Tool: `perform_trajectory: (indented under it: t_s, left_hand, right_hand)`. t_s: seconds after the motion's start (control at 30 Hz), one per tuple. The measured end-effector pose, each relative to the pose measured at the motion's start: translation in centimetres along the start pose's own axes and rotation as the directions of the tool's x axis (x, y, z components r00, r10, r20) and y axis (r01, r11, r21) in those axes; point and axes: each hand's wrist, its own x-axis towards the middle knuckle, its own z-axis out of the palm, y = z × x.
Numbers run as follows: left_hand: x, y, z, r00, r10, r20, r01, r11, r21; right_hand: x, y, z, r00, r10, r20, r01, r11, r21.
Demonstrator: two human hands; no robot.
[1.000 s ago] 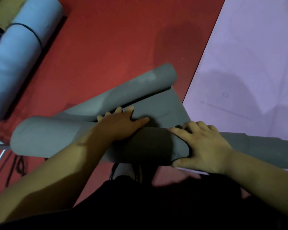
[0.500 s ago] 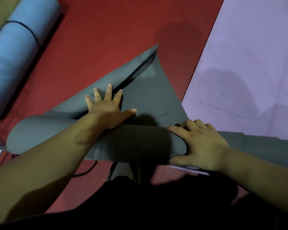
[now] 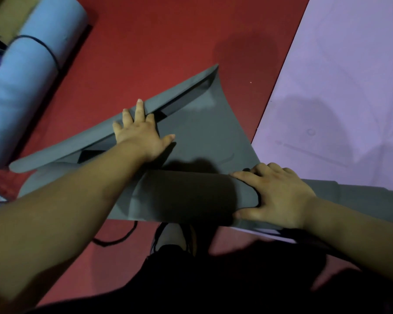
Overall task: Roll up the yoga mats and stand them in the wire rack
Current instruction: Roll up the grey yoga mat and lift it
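Looking down through the head view, I log one entry per item.

1. Grey yoga mat (image 3: pixel 202 137): on the red floor (image 3: pixel 157 41), partly rolled. The rolled part (image 3: pixel 191 196) lies crosswise just in front of me, its right stretch passing over the near edge of item 4. A loose flap reaches away from the roll, and its far edge (image 3: pixel 179 91) curls up into a raised lip.
2. Left hand (image 3: pixel 141 134): flat on the flap at the lip, fingers straight and spread, middle fingertip touching the curled edge. It holds nothing; it only presses.
3. Right hand (image 3: pixel 275 196): laid over the roll, fingers bent across its top and thumb against its near side, so it grips the grey yoga mat.
4. Lilac mat (image 3: pixel 349 87): spread flat, filling the right side, just beside the flap's right corner.
5. Blue rolled mat (image 3: pixel 32 75): lying on its side at far left, well apart from both hands, with a black band (image 3: pixel 52 55) round it.
6. Black cord (image 3: pixel 114 240): a loose loop on the floor, near the roll's near side.
7. Shoe (image 3: pixel 170 234): light-coloured toe showing beneath the roll; dark clothing fills the bottom of the view.
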Motion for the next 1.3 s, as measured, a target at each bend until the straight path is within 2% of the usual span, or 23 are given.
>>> perform_trajectory:
  t_s: [0.2, 0.37, 0.5, 0.7, 0.87, 0.93, 1.0, 1.07, 1.17, 1.27, 1.3]
  left_hand:
    - [0.0, -0.3, -0.3, 0.997, 0.002, -0.079, -0.012, 0.993, -0.121]
    - [0.7, -2.3, -0.2, 0.984, 0.173, -0.052, -0.179, 0.971, -0.161]
    - [0.4, -3.8, 0.9, 0.963, 0.268, -0.027, -0.268, 0.945, -0.186]
    - [-0.7, -3.1, 0.9, 0.973, 0.225, -0.048, -0.230, 0.935, -0.270]
    - [-4.3, -3.3, 2.0, 0.982, 0.148, -0.119, -0.172, 0.956, -0.237]
    - [-6.3, -3.7, 2.5, 0.967, 0.205, -0.154, -0.233, 0.953, -0.192]
    - [-8.1, -4.1, 3.2, 0.940, 0.322, -0.114, -0.335, 0.935, -0.116]
    - [-8.3, -4.4, 3.6, 0.923, 0.369, -0.107, -0.378, 0.922, -0.083]
    - [-6.1, -4.5, 3.1, 0.925, 0.365, -0.109, -0.373, 0.925, -0.065]
    - [-3.6, -4.2, 2.2, 0.919, 0.393, -0.022, -0.394, 0.917, -0.058]
    - [-3.2, -4.0, 1.9, 0.919, 0.394, -0.012, -0.394, 0.917, -0.065]
  right_hand:
    - [1.7, 0.7, -0.8, 0.998, -0.015, 0.053, 0.012, 0.999, 0.053]
    - [3.2, 1.4, -1.9, 0.992, -0.018, 0.125, 0.002, 0.992, 0.129]
    - [3.6, 1.9, -1.8, 0.999, -0.020, 0.029, 0.014, 0.981, 0.191]
    - [3.9, 2.2, -1.6, 0.991, -0.008, -0.135, 0.037, 0.977, 0.210]
    - [4.4, 1.9, -3.0, 0.987, 0.103, -0.128, -0.053, 0.937, 0.346]
    - [5.1, 1.8, -3.5, 0.985, 0.127, -0.114, -0.077, 0.928, 0.365]
    - [5.5, 1.7, -4.0, 0.987, 0.136, -0.081, -0.097, 0.924, 0.369]
    - [5.2, 1.4, -4.1, 0.987, 0.138, -0.084, -0.103, 0.938, 0.331]
    - [4.0, 0.0, -3.1, 0.965, 0.128, -0.227, -0.069, 0.966, 0.249]
    - [3.1, -1.6, -1.4, 0.975, 0.034, -0.221, -0.052, 0.996, -0.076]
    - [3.2, -1.7, -1.3, 0.977, 0.031, -0.211, -0.058, 0.991, -0.124]
